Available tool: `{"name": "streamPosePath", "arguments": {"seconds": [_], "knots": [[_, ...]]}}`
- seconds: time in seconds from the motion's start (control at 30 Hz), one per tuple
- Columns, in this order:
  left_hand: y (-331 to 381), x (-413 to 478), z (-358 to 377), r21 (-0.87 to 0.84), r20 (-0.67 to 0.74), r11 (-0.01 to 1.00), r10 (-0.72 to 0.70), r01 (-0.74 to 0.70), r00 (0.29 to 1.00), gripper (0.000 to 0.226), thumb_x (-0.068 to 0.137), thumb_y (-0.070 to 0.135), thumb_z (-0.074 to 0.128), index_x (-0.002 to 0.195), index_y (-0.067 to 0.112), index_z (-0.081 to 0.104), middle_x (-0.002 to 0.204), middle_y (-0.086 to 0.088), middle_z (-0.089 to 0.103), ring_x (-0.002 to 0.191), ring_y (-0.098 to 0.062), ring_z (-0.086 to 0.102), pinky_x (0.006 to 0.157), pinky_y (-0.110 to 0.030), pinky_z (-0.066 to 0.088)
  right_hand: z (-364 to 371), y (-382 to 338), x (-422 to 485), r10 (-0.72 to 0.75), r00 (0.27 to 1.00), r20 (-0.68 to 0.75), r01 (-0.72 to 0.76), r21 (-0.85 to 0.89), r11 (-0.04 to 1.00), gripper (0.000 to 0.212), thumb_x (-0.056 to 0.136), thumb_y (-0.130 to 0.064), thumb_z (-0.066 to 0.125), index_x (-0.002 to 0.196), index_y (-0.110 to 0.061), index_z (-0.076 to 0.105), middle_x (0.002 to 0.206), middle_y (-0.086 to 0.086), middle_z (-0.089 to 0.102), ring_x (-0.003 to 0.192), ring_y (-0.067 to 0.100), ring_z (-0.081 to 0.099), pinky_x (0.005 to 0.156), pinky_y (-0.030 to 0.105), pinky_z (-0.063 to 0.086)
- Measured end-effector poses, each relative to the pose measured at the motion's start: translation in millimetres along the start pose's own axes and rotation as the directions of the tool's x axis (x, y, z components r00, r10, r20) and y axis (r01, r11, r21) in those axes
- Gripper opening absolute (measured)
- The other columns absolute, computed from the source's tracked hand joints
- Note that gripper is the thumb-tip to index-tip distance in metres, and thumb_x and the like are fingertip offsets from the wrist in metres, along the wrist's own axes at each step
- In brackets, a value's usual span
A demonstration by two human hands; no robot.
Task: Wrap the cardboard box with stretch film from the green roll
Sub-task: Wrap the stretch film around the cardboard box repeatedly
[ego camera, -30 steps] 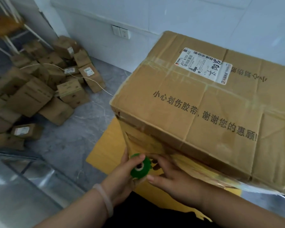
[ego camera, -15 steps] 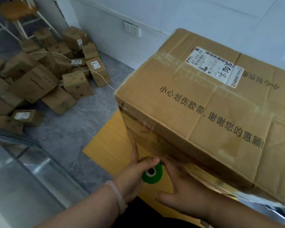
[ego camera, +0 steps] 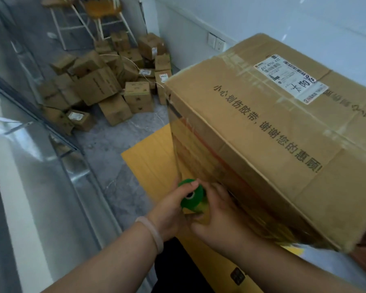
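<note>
I'm gripping the roll (ego camera: 192, 197) in my left hand (ego camera: 169, 211), fingers (ego camera: 186, 186) curled round it, core facing me; the box (ego camera: 273, 144) is sitting at 1 o'clock, my right hand (ego camera: 220, 216) pressing flat on its near side.

The cardboard box (ego camera: 273, 144) is tan with black printed characters and a white shipping label (ego camera: 291, 79); the roll (ego camera: 191, 196) is bright green; the surface (ego camera: 150, 157) is yellow wood-grain; the floor (ego camera: 112, 149) is grey marbled.
</note>
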State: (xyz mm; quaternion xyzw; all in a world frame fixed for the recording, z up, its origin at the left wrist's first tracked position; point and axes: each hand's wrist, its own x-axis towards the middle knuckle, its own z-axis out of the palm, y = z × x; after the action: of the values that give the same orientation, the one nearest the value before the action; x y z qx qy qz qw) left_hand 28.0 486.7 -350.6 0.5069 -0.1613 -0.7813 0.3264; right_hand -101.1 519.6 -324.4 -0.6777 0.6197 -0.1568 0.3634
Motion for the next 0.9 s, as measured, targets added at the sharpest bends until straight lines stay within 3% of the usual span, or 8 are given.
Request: {"name": "streamPosePath", "arguments": {"seconds": [0.1, 0.23, 0.33, 0.4, 0.5, 0.63, 0.77, 0.9], "knots": [[-5.5, -6.4, 6.0, -0.008, -0.042, 1.000, 0.027, -0.028, 0.999, 0.106, 0.057, 0.035, 0.082, 0.149, 0.043, 0.029, 0.133, -0.006, 0.058, 0.108, -0.024, 0.062, 0.093, -0.050, 0.048, 0.2, 2.8, -6.7, -0.020, 1.000, -0.024, 0.021, 0.060, 0.998, 0.074, 0.071, -0.025, 0.067, 0.136, -0.034, 0.033, 0.128, -0.009, 0.035, 0.123, 0.009, 0.038, 0.095, 0.015, 0.030], [-15.2, -16.9, 19.5, -0.066, -0.058, 0.998, 0.003, -0.007, 0.998, 0.096, 0.066, 0.024, 0.086, 0.145, 0.041, 0.034, 0.135, -0.008, 0.059, 0.117, -0.026, 0.060, 0.084, -0.042, 0.053, -4.5, 8.7, -16.3, 0.090, 0.996, 0.011, -0.090, 0.266, 0.960, 0.061, 0.071, -0.017, 0.068, 0.122, -0.030, 0.037, 0.113, -0.008, 0.041, 0.108, 0.010, 0.044, 0.088, 0.024, 0.039], [-22.4, -19.9, 26.7, -0.030, -0.067, 0.999, 0.019, -0.021, 0.998, 0.103, 0.066, 0.030, 0.085, 0.149, 0.046, 0.026, 0.132, -0.003, 0.059, 0.113, -0.025, 0.062, 0.097, -0.050, 0.050, -5.0, 17.5, -23.9, 0.114, 0.992, 0.052, -0.125, 0.339, 0.932, 0.059, 0.074, -0.011, 0.068, 0.119, -0.027, 0.034, 0.107, -0.009, 0.050, 0.103, 0.013, 0.053, 0.076, 0.020, 0.043], [-24.6, -21.7, 31.3, -0.026, -0.072, 0.999, 0.020, -0.022, 0.997, 0.113, 0.064, 0.034, 0.087, 0.153, 0.047, 0.018, 0.135, -0.001, 0.055, 0.112, -0.023, 0.061, 0.102, -0.053, 0.048, -5.9, 22.9, -29.6, 0.104, 0.992, 0.067, -0.121, 0.346, 0.930, 0.071, 0.072, -0.017, 0.068, 0.131, -0.030, 0.030, 0.121, -0.006, 0.051, 0.115, 0.015, 0.052, 0.089, 0.025, 0.046], [-29.8, -26.4, 38.3, -0.002, -0.082, 1.000, 0.019, -0.019, 0.996, 0.111, 0.064, 0.037, 0.078, 0.154, 0.050, 0.012, 0.132, 0.003, 0.055, 0.107, -0.017, 0.060, 0.101, -0.052, 0.049, -9.6, 28.9, -36.9, 0.052, 0.994, 0.093, -0.077, 0.282, 0.956, 0.088, 0.071, -0.028, 0.064, 0.144, -0.041, 0.018, 0.144, -0.008, 0.035, 0.133, 0.011, 0.036, 0.110, 0.035, 0.036], [-37.8, -28.0, 39.9, 0.039, -0.117, 0.999, 0.010, -0.006, 0.993, 0.097, 0.084, 0.030, 0.074, 0.152, 0.054, 0.010, 0.127, 0.003, 0.054, 0.111, -0.023, 0.059, 0.102, -0.055, 0.048, -11.9, 35.6, -46.1, 0.080, 0.986, 0.144, -0.119, 0.287, 0.951, 0.077, 0.076, -0.032, 0.065, 0.140, -0.043, 0.022, 0.136, -0.008, 0.036, 0.128, 0.013, 0.039, 0.106, 0.036, 0.039], [-50.1, -31.0, 44.3, 0.042, -0.127, 0.998, -0.034, 0.040, 0.991, 0.097, 0.085, 0.029, 0.075, 0.153, 0.052, 0.009, 0.147, -0.003, 0.043, 0.120, -0.029, 0.056, 0.093, -0.048, 0.053, -13.3, 46.3, -59.5, 0.134, 0.964, 0.229, -0.208, 0.341, 0.917, 0.068, 0.080, -0.028, 0.063, 0.132, -0.032, 0.021, 0.121, -0.008, 0.039, 0.113, 0.013, 0.044, 0.100, 0.034, 0.042], [-59.4, -35.0, 49.4, 0.080, -0.135, 0.996, -0.035, 0.046, 0.990, 0.101, 0.084, 0.029, 0.075, 0.153, 0.051, 0.004, 0.152, -0.002, 0.036, 0.128, -0.029, 0.049, 0.083, -0.044, 0.056, -15.3, 60.4, -75.5, 0.111, 0.963, 0.247, -0.191, 0.330, 0.924, 0.075, 0.065, -0.039, 0.058, 0.129, -0.038, 0.021, 0.135, -0.010, 0.040, 0.122, 0.014, 0.045, 0.105, 0.040, 0.041]]}}
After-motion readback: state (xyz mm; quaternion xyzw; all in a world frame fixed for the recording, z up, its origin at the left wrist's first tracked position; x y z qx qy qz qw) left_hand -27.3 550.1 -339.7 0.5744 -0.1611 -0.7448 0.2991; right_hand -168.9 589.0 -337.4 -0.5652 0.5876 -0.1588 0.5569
